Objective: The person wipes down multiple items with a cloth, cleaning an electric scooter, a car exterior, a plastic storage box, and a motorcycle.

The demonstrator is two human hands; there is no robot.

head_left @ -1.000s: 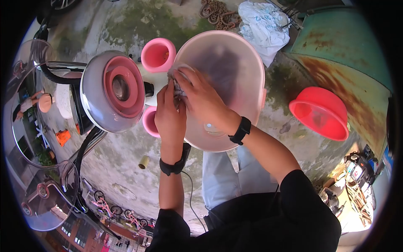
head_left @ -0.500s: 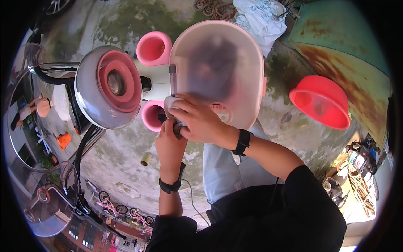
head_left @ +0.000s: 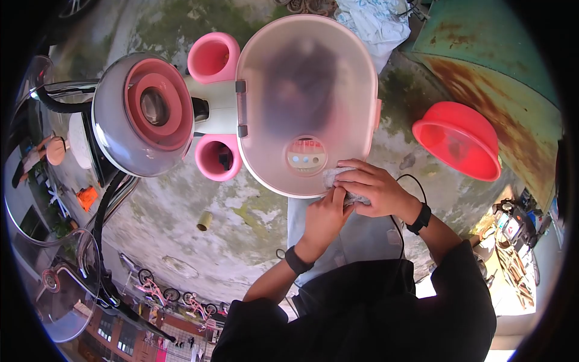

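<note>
My right hand (head_left: 375, 190) presses a damp-looking grey cloth (head_left: 333, 175) near the front right edge of a tub-shaped appliance's translucent pinkish lid (head_left: 350, 120). Its fingers lie over the cloth, which is bunched beneath them. My left hand (head_left: 325, 218) pinches the same cloth from the near side, beside the right fingertips. Just left of the cloth, a round window (head_left: 306, 155) in the lid shows a panel with buttons. Dark hinges (head_left: 242, 108) join the lid on its left side. A dark blurred reflection covers the lid's middle.
Two pink cup-like holders (head_left: 215, 55) and a domed part with pink rings (head_left: 154, 107) adjoin the appliance's left. A red basin (head_left: 458, 142) stands right, near a rusty green metal box (head_left: 488, 84). A white sack (head_left: 374, 27) lies behind. A small can (head_left: 205, 221) lies on the concrete.
Both hands have moved with the cloth from the lid's left hinge side to its front right edge. The hinges and round window are now uncovered. The view has shifted slightly.
</note>
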